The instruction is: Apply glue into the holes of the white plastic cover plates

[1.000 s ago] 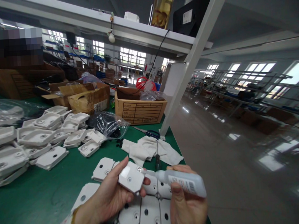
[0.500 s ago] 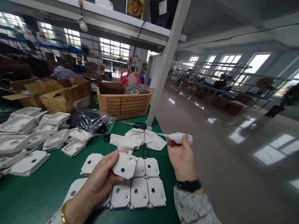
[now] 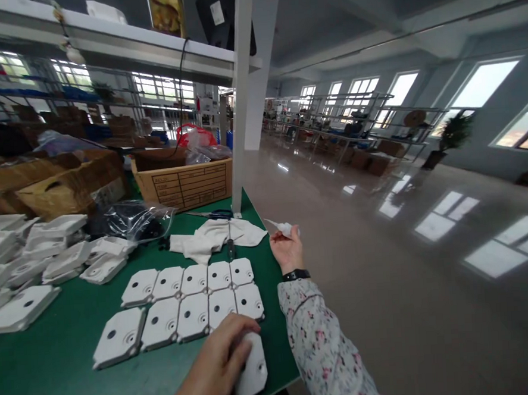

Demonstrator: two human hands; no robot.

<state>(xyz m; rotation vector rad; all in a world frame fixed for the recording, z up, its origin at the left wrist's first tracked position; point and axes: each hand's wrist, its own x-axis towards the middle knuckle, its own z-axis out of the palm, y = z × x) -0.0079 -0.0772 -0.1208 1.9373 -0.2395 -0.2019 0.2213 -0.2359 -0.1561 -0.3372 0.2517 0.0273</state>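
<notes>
My left hand point(image 3: 218, 361) is closed on a white plastic cover point(image 3: 255, 369) with clipped corners and small holes, down at the table's front right corner. Whether the cover touches the table is hidden. Just behind it, two rows of similar white covers point(image 3: 193, 314) lie on the green tabletop. My right hand point(image 3: 288, 253) grips a small white dropper bottle point(image 3: 285, 228) past the table's right edge. Its thin nozzle points left, toward a white cloth point(image 3: 212, 235), and my fingers cover much of its body.
A pile of white plastic housings point(image 3: 66, 257) stands at the left. Behind are a clear plastic bag point(image 3: 135, 220), scissors point(image 3: 220, 214), cardboard boxes point(image 3: 187, 187) and a shelf post point(image 3: 240, 103). A screwdriver point(image 3: 230, 247) lies by the cloth.
My left hand has brought the cover from above the rows down to the table's front right. The view has swung right. My right hand still holds the bottle.
</notes>
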